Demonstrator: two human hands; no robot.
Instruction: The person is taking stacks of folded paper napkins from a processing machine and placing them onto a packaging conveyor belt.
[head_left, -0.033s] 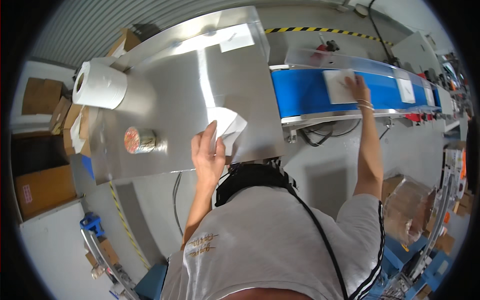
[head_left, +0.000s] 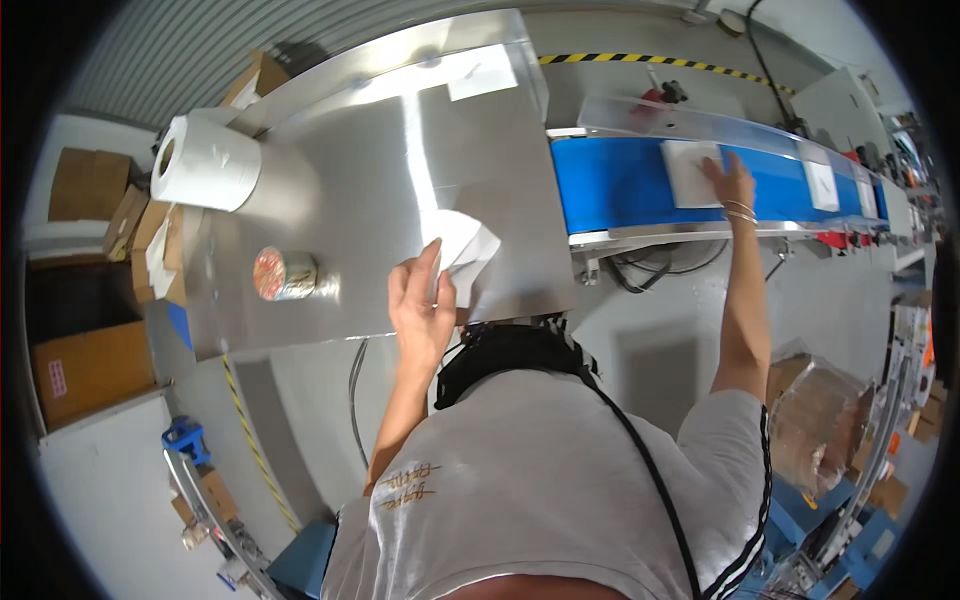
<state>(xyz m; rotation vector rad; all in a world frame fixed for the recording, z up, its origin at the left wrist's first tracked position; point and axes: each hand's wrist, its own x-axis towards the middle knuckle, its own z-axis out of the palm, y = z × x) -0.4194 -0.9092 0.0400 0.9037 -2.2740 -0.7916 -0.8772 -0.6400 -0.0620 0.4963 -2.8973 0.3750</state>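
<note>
Our left hand [head_left: 422, 312] lies flat on a crumpled white cloth [head_left: 466, 250] at the steel counter's [head_left: 360, 170] near edge, while our right hand [head_left: 730, 183] presses open-fingered on a white sheet [head_left: 690, 170] on the blue conveyor belt [head_left: 615, 185].

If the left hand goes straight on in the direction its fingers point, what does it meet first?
The left hand already lies on the white paper wipe. Beyond the wipe, only the bare steel table seems to lie in that line, though depth is uncertain.
</note>
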